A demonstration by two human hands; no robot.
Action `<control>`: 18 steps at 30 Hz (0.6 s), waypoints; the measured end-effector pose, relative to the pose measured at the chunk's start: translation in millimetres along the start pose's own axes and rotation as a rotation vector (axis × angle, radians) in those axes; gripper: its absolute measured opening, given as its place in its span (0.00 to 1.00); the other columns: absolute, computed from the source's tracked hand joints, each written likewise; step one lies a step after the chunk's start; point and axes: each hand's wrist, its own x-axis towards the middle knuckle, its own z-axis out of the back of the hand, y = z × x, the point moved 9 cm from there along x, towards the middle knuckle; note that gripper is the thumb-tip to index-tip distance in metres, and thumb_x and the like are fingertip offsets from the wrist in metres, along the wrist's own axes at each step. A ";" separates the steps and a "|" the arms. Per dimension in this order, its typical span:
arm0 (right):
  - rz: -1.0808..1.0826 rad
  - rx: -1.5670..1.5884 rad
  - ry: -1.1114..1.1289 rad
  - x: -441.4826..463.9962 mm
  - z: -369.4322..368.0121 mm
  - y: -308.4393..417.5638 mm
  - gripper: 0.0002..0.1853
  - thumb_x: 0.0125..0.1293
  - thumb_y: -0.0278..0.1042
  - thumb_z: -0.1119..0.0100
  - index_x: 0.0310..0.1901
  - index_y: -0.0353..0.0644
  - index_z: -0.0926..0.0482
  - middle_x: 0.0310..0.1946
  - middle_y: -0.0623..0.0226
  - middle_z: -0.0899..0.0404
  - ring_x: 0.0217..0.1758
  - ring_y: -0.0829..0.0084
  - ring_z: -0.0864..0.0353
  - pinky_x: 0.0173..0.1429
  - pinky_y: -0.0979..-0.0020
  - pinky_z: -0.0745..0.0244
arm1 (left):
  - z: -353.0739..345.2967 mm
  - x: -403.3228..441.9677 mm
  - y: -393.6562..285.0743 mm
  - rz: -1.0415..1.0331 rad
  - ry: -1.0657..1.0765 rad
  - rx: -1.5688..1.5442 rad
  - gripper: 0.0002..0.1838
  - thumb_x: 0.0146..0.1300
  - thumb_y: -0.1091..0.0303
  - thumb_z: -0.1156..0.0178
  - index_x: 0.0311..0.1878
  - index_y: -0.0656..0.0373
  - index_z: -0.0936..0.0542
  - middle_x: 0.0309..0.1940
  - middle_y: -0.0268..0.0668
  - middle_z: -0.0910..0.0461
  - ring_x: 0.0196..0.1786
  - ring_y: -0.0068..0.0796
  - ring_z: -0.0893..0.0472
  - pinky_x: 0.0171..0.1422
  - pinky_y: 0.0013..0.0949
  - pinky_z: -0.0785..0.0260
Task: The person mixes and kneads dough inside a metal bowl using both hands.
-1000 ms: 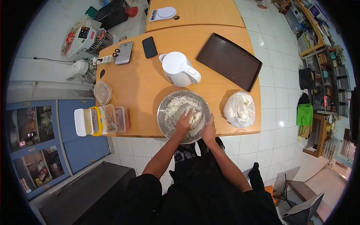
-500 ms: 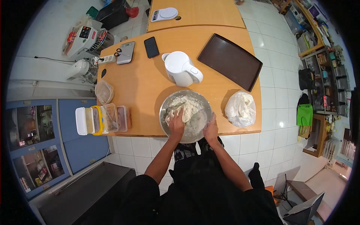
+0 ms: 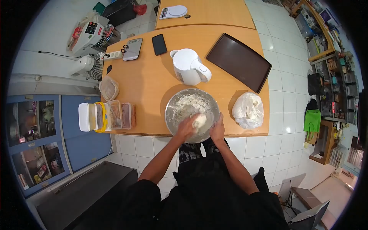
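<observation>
A metal mixing bowl point(image 3: 171, 123) stands at the table's front edge, with loose flour and crumbly bits stuck over its inside. My left hand point(image 3: 186, 128) is down in the bowl, its fingers closed around a pale lump of dough point(image 3: 199, 121) and somewhat blurred. The lump sits right of the bowl's middle. My right hand point(image 3: 217, 130) grips the bowl's right rim, its thumb up along the side. Behind the bowl is a white electric kettle point(image 3: 186, 65), apart from both hands.
To the right lie a plastic bag of flour point(image 3: 248, 111) and a dark baking tray point(image 3: 239, 61). Plastic containers point(image 3: 115, 115) line the left edge. Farther back are a phone point(image 3: 159, 44), a scale point(image 3: 132, 50) with scissors point(image 3: 124, 48), and a white scale point(image 3: 174, 12).
My left hand has moved right inside the bowl, and the dough is now gathered into a lump in it. My right hand stays on the rim. The whole view has shifted slightly.
</observation>
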 end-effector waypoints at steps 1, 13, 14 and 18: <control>-0.009 0.008 0.009 0.1 -0.3 0.1 0.36 0.59 0.21 0.51 0.69 0.44 0.50 0.50 0.35 0.28 0.52 0.36 0.27 0.55 0.46 0.31 | -22.5 -4.5 1.1 0.049 0.120 0.129 0.37 0.52 0.62 0.38 0.68 0.44 0.37 0.62 0.57 0.34 0.58 0.59 0.28 0.56 0.51 0.29; -0.036 -0.137 0.168 -11.1 -3.7 -9.0 0.25 0.65 0.27 0.53 0.59 0.43 0.51 0.30 0.31 0.24 0.35 0.31 0.24 0.40 0.39 0.31 | -32.7 50.7 22.2 0.038 -0.223 0.566 0.19 0.58 0.67 0.48 0.54 0.54 0.27 0.42 0.49 0.22 0.43 0.44 0.18 0.54 0.56 0.33; -0.031 -0.131 0.147 -13.4 -3.5 -10.6 0.25 0.64 0.26 0.53 0.60 0.43 0.51 0.29 0.31 0.24 0.35 0.31 0.24 0.40 0.39 0.31 | -31.4 54.8 24.5 0.017 -0.243 0.593 0.19 0.58 0.66 0.48 0.55 0.53 0.27 0.44 0.50 0.22 0.45 0.44 0.19 0.56 0.57 0.35; -0.012 -0.100 0.104 -17.5 1.1 -1.9 0.25 0.64 0.25 0.53 0.59 0.43 0.51 0.29 0.30 0.24 0.34 0.31 0.24 0.40 0.39 0.31 | -19.8 69.4 35.6 -0.027 -0.383 0.857 0.21 0.61 0.64 0.48 0.59 0.50 0.28 0.53 0.52 0.25 0.55 0.44 0.23 0.62 0.63 0.43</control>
